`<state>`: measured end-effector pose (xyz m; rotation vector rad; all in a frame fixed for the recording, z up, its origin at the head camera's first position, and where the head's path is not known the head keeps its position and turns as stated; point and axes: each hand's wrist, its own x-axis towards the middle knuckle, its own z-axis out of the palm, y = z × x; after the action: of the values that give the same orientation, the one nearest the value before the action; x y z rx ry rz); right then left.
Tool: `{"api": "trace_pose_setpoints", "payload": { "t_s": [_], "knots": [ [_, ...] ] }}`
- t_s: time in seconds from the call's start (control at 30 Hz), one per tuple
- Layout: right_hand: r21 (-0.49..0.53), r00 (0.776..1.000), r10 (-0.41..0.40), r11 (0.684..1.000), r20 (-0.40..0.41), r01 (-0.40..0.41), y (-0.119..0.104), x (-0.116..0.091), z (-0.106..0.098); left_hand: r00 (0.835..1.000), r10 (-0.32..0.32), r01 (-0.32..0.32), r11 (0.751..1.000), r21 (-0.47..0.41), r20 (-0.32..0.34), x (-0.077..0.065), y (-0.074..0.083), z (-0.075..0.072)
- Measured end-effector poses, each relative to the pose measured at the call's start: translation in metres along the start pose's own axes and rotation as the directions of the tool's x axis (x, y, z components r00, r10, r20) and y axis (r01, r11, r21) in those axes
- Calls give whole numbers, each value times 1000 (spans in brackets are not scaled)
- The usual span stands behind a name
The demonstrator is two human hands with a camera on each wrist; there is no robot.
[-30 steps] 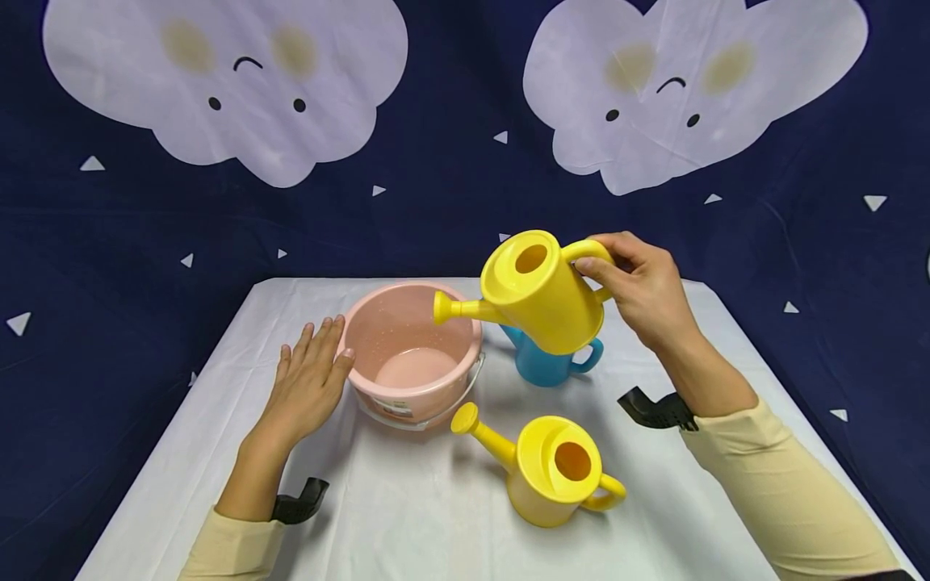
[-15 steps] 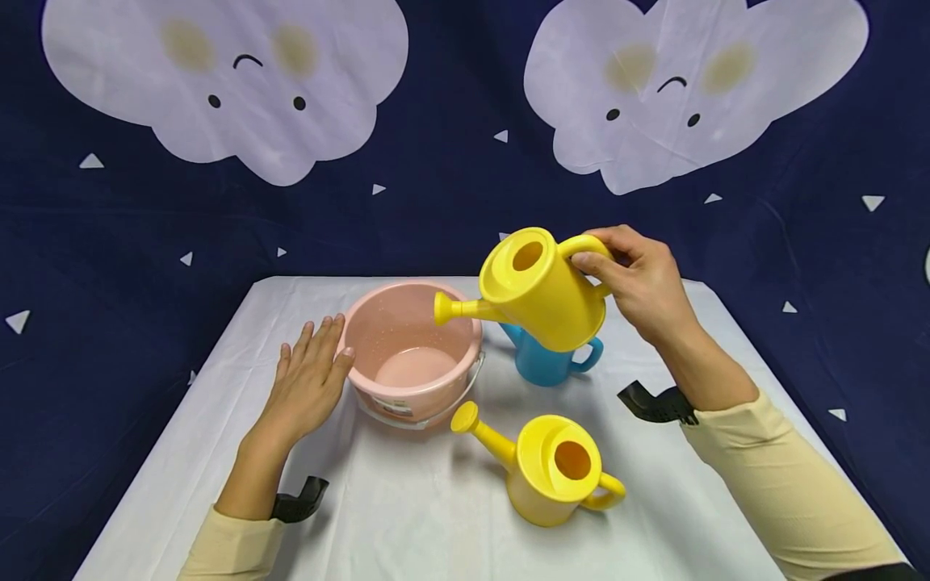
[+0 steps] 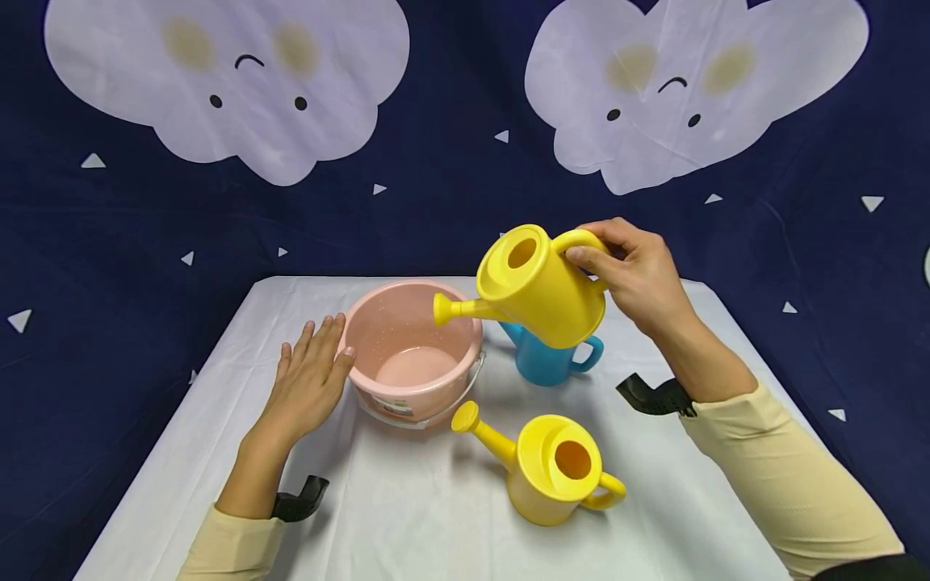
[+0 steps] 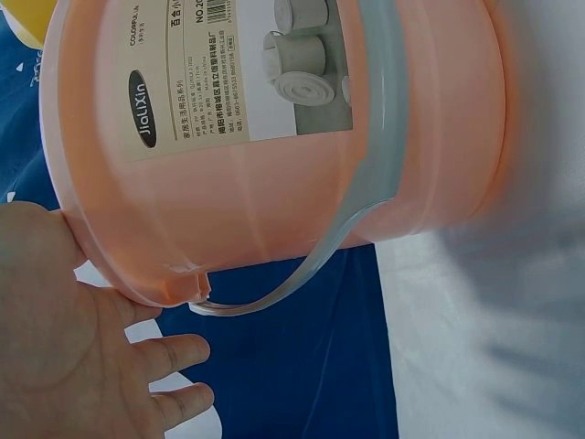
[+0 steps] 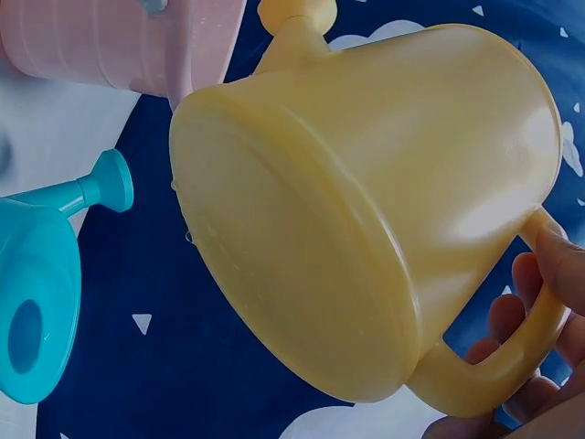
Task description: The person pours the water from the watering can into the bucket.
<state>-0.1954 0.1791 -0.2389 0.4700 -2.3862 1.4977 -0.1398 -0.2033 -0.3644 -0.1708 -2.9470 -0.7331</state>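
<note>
My right hand (image 3: 639,274) grips the handle of a yellow watering can (image 3: 541,286), its fingers curled round it in the right wrist view. The can (image 5: 366,201) hangs in the air, tilted, with its spout head over the pink bucket (image 3: 414,395). At the bucket's left rim rests my left hand (image 3: 308,379), fingers straight. The left wrist view has that hand (image 4: 82,329) beside the rim of the bucket (image 4: 228,201). Drops dot the bucket's inner wall; whether liquid leaves the spout cannot be made out.
A second yellow watering can (image 3: 548,476) stands upright nearer the front of the white-covered table (image 3: 407,516). Behind the held can, a blue watering can (image 3: 545,363) is partly hidden. A dark blue cloth (image 3: 450,234) with cloud prints hangs at the back.
The held watering can has tipped a little further, its body and my right hand rising slightly while the spout head stays over the bucket. My left hand has not moved.
</note>
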Motion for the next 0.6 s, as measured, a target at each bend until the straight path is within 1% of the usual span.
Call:
{"api": "trace_pose_setpoints", "payload": {
  "t_s": [0.17,0.6],
  "knots": [
    [18,1000,-2,1000,6,2,-1,1,0,1000,-2,2,1000,1,1,0,0,0],
    [16,1000,-1,1000,18,1,-6,6,2,1000,-9,9,1000,1,10,-1,0,0]
  ]
}}
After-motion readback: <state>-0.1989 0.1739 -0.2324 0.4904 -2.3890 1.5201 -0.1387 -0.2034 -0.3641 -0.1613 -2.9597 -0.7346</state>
